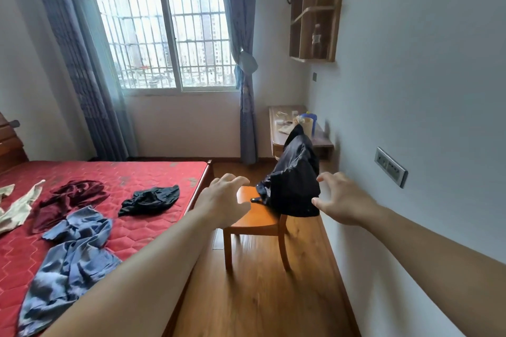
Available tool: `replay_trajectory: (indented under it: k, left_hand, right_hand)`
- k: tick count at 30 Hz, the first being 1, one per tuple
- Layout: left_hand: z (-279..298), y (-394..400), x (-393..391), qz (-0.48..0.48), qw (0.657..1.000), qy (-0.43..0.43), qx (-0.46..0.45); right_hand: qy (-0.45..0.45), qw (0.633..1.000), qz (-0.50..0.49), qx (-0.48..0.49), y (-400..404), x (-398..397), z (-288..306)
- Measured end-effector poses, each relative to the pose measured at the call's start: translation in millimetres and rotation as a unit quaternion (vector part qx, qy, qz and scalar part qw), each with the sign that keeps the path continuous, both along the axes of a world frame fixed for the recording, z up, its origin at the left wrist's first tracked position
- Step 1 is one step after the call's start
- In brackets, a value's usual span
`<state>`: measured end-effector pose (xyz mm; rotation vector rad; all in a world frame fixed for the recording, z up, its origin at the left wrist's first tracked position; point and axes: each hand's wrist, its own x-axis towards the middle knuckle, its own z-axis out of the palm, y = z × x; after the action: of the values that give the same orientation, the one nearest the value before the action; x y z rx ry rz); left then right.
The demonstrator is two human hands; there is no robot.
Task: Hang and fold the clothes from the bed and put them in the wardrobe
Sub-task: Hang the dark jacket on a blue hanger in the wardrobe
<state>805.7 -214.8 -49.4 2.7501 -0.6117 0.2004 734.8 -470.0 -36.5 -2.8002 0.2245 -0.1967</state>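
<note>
A red quilted bed (pixel 153 175) fills the left. On it lie a blue garment (pixel 71 260), a dark red garment (pixel 68 200), a small black garment (pixel 150 200) and a cream piece (pixel 19 208) at the left edge. A black jacket (pixel 294 180) hangs over the back of a wooden chair (pixel 254 220) to the right of the bed. Both my arms are stretched out toward the chair. My left hand (pixel 224 200) hovers over the seat and my right hand (pixel 342 200) is just right of the jacket. Both hands have spread, slightly bent fingers and hold nothing.
A small desk (pixel 276 128) with cups and small items stands in the far right corner under a wall shelf (pixel 315 8). A barred window (pixel 164 35) with blue curtains is ahead. Wooden floor (pixel 260 295) runs between the bed and the right wall, which carries a socket plate (pixel 390 167).
</note>
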Motion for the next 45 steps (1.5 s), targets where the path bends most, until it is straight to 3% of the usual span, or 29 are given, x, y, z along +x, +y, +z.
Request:
replay_trajectory:
  k: [11, 19, 26, 30, 35, 45]
  left_hand:
    - [-22.7, -95.7, 226.8, -0.034, 0.998, 0.005, -0.047]
    - [-34.3, -153.7, 396.0, -0.038, 0.995, 0.064, -0.064]
    - [-35.5, -214.7, 504.9, -0.055, 0.996, 0.063, -0.036]
    - [-26.3, -241.8, 566.2, -0.054, 0.998, 0.035, 0.027]
    - [-9.1, -279.6, 640.2, -0.026, 0.999, 0.028, 0.028]
    - [-77.8, -340.8, 765.2, -0.045, 0.99, 0.134, 0.014]
  right_hand:
    - [0.009, 1.0, -0.01, -0.024, -83.5, 202.1, -8.3]
    - [0.022, 0.998, -0.036, -0.036, -136.1, 357.7, -0.7]
    - [0.013, 0.999, -0.036, -0.032, -190.4, 473.6, -2.2]
    - [0.01, 0.999, -0.028, -0.014, -233.6, 543.2, -9.7]
    - [0.012, 1.0, -0.011, 0.025, -282.0, 629.4, -12.8]
    - [0.054, 0.997, 0.0, 0.053, -303.3, 766.0, -63.7]
